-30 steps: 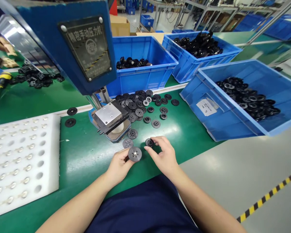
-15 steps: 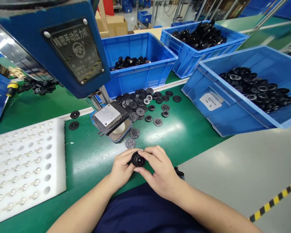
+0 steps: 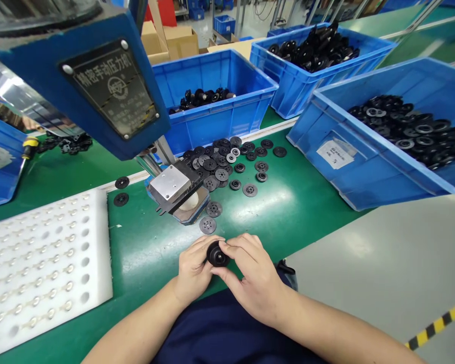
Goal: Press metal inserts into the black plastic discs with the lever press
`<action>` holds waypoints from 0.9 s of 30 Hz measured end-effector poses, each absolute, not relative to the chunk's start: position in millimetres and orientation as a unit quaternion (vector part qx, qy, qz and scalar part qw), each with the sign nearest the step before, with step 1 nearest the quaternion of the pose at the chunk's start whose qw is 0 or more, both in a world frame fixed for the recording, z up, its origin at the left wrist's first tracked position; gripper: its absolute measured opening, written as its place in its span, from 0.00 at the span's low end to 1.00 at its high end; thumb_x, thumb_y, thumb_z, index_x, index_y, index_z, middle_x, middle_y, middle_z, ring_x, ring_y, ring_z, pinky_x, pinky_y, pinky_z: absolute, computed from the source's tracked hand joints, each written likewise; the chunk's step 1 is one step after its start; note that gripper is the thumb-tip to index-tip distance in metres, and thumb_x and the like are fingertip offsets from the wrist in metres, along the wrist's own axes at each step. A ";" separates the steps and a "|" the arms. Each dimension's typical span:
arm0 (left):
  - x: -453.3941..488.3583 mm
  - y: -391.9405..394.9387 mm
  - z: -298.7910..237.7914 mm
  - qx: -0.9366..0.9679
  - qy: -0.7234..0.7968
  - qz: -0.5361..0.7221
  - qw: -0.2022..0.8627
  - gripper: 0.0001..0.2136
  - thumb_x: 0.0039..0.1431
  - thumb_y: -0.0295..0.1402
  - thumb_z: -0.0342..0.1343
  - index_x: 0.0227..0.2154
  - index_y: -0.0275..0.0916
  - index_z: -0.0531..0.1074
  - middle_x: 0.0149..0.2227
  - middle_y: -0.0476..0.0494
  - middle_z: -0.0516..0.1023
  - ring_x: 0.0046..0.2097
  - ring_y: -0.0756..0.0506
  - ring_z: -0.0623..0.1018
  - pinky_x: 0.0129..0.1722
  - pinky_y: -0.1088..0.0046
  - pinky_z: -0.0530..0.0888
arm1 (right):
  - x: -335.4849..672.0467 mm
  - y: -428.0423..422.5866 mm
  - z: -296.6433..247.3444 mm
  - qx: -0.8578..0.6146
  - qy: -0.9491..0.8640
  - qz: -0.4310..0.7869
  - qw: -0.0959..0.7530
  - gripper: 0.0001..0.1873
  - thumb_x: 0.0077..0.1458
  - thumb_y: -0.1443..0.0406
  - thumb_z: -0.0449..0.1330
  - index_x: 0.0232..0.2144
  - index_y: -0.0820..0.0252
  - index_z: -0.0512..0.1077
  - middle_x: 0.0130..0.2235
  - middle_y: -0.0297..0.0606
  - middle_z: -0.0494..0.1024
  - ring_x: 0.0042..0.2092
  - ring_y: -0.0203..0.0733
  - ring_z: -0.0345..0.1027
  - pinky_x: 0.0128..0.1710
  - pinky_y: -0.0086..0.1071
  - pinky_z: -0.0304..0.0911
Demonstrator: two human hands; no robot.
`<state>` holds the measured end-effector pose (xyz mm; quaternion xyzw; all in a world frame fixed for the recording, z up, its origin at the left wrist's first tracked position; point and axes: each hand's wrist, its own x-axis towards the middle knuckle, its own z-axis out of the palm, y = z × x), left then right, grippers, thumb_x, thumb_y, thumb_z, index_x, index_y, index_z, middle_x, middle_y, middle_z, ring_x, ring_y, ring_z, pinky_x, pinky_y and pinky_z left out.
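Black disc [image 3: 217, 254] in front and right of the press [image 3: 117, 96], hubbed face and axis pointing up toward the camera, left hand [image 3: 193, 268] and right hand [image 3: 255, 277] fingers holding its rim

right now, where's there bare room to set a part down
Widest: the green table between the loose discs, right bin and near edge. Smaller: between foam tray and press base. Crowded: right of and behind that base, under the disc pile.
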<state>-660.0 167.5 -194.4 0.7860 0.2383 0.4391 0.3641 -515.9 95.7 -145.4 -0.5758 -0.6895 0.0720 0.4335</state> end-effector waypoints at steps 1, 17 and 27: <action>-659.7 167.5 -193.1 0.786 0.239 0.436 0.368 0.09 0.66 0.32 0.54 0.44 0.39 0.77 0.39 0.39 0.84 0.41 0.43 0.83 0.44 0.66 0.80 | -515.8 95.9 -144.9 -0.574 -0.691 0.076 0.434 0.10 0.61 0.64 0.61 0.44 0.61 0.70 0.37 0.41 0.77 0.37 0.41 0.68 0.37 0.37 0.65; -664.6 165.3 -214.5 0.782 0.274 0.404 0.388 0.10 0.66 0.34 0.53 0.46 0.40 0.77 0.43 0.38 0.83 0.46 0.41 0.82 0.50 0.61 0.79 | -516.1 96.9 -165.0 -0.577 -0.674 0.106 0.449 0.12 0.59 0.64 0.63 0.45 0.60 0.71 0.38 0.41 0.78 0.39 0.42 0.70 0.40 0.39 0.67; -661.5 166.3 -205.4 0.772 0.291 0.409 0.390 0.11 0.65 0.38 0.54 0.43 0.41 0.79 0.40 0.40 0.84 0.43 0.41 0.83 0.47 0.62 0.79 | -515.8 102.7 -158.3 -0.563 -0.670 0.101 0.472 0.09 0.62 0.62 0.60 0.43 0.59 0.71 0.37 0.40 0.78 0.38 0.42 0.72 0.40 0.39 0.70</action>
